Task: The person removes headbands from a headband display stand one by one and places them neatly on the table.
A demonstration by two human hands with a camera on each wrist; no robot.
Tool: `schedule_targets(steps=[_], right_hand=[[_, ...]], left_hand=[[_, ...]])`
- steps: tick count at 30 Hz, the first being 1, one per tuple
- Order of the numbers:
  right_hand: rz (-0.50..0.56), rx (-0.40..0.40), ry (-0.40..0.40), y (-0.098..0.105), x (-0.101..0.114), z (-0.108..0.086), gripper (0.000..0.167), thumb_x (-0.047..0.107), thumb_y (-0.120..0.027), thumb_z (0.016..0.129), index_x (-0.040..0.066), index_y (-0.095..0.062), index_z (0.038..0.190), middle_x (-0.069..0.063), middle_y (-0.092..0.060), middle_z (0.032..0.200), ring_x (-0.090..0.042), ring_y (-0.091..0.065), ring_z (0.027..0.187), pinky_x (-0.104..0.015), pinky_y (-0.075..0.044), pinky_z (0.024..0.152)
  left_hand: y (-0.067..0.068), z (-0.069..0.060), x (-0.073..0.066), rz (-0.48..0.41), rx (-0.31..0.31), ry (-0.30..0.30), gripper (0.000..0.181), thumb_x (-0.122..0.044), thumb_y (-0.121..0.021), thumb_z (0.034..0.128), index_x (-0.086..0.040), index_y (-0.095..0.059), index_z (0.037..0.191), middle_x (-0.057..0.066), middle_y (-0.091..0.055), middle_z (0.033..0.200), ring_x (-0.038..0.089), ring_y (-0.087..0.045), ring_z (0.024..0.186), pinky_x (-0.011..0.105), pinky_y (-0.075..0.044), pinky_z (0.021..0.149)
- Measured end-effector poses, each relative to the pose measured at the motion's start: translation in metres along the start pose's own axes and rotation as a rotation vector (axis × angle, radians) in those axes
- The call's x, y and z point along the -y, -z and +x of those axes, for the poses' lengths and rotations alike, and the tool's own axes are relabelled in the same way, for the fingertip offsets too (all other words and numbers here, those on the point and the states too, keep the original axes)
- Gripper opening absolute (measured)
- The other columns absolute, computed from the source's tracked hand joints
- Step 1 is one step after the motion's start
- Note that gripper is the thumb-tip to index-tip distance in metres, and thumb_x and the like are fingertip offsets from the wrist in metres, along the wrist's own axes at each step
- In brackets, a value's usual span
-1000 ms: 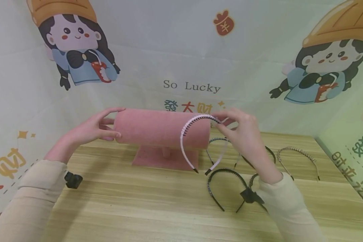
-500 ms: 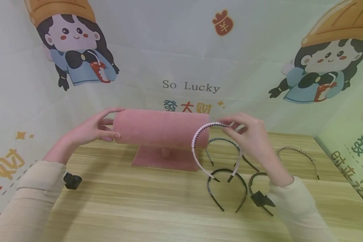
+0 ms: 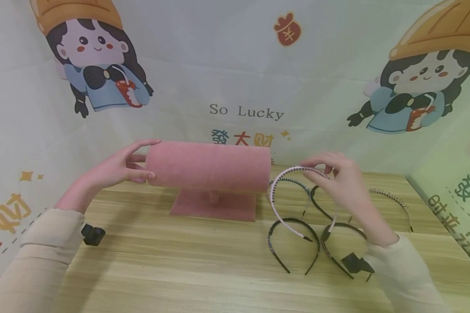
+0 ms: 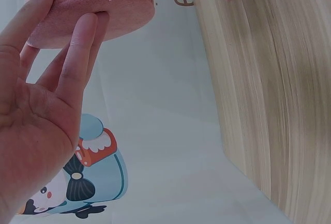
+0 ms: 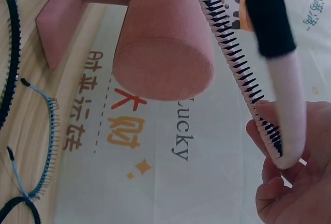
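Observation:
In the head view, my left hand (image 3: 119, 167) holds the left end of a pink padded roll on a display stand (image 3: 207, 167). Its thumb and fingers spread over the rim and end face, as the left wrist view shows. My right hand (image 3: 338, 178) pinches a pale pink-white headband (image 3: 274, 204) near the top of its arch, to the right of the roll. The right wrist view shows the headband's dark inner teeth (image 5: 235, 58) and black tip (image 5: 270, 19). Its tips hang downward, apart from the stand.
On the wooden table (image 3: 172, 269), several headbands lie to the right: a dark one (image 3: 272, 248), another dark one (image 3: 337, 263), a blue one (image 3: 297, 182) and a beaded one (image 3: 393, 198). A printed cloth wall (image 3: 180, 87) stands behind.
My right hand has carried the pale headband rightward and slightly down, away from the roll's right end and over the headbands on the table. My left hand stays at the roll's left end.

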State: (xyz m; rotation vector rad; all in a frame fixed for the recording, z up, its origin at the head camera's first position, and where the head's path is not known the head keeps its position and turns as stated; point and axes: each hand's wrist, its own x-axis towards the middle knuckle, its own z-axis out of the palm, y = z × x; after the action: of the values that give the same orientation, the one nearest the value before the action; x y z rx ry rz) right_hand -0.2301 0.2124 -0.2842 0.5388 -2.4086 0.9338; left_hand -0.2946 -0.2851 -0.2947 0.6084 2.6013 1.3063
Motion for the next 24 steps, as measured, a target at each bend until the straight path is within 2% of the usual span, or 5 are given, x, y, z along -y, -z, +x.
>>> schedule_targets(steps=[3, 9, 15, 20, 24], right_hand=[[-0.011, 0.011, -0.026, 0.005, -0.005, -0.004, 0.015, 0.019, -0.075, 0.089, 0.020, -0.077, 0.103, 0.005, -0.070, 0.094, -0.009, -0.044, 0.072, -0.025, -0.034, 0.058], [-0.032, 0.048, -0.105, 0.017, -0.014, -0.013, 0.018, 0.026, -0.074, 0.090, 0.023, -0.076, 0.107, 0.008, -0.057, 0.077, -0.011, -0.042, 0.066, -0.028, -0.032, 0.048], [-0.027, 0.066, -0.162, 0.033, -0.028, -0.022, 0.020, 0.030, -0.073, 0.090, 0.025, -0.075, 0.109, 0.012, -0.058, 0.076, -0.011, -0.043, 0.065, -0.029, -0.032, 0.048], [-0.036, 0.063, -0.195, 0.047, -0.048, -0.030, 0.022, 0.026, -0.073, 0.090, 0.016, -0.074, 0.111, 0.013, -0.054, 0.067, -0.010, -0.039, 0.049, -0.028, -0.031, 0.041], [-0.050, 0.071, -0.252, 0.061, -0.061, -0.037, 0.024, 0.031, -0.072, 0.091, 0.019, -0.073, 0.112, 0.012, -0.054, 0.065, -0.012, -0.037, 0.041, -0.030, -0.030, 0.038]], left_hand=[[0.000, 0.000, 0.000, -0.002, 0.002, 0.001, 0.089, -0.019, -0.076, 0.0875, -0.031, -0.022, 0.157, 0.028, -0.046, 0.147, 0.007, -0.070, 0.100, 0.032, -0.060, 0.081], [0.000, 0.000, 0.001, -0.009, 0.007, 0.001, 0.088, -0.019, -0.075, 0.0881, -0.031, -0.021, 0.157, 0.028, -0.046, 0.147, 0.007, -0.070, 0.100, 0.032, -0.060, 0.081], [0.000, 0.000, 0.001, -0.010, 0.011, 0.009, 0.088, -0.019, -0.074, 0.0887, -0.031, -0.020, 0.157, 0.027, -0.046, 0.147, 0.007, -0.070, 0.099, 0.031, -0.060, 0.082], [0.000, 0.000, 0.000, -0.008, 0.012, 0.012, 0.088, -0.019, -0.074, 0.0890, -0.032, -0.019, 0.157, 0.027, -0.045, 0.148, 0.008, -0.070, 0.099, 0.031, -0.060, 0.082], [0.000, 0.000, -0.001, -0.006, 0.010, 0.009, 0.088, -0.019, -0.074, 0.0890, -0.031, -0.020, 0.157, 0.027, -0.046, 0.147, 0.007, -0.070, 0.100, 0.032, -0.060, 0.082]])
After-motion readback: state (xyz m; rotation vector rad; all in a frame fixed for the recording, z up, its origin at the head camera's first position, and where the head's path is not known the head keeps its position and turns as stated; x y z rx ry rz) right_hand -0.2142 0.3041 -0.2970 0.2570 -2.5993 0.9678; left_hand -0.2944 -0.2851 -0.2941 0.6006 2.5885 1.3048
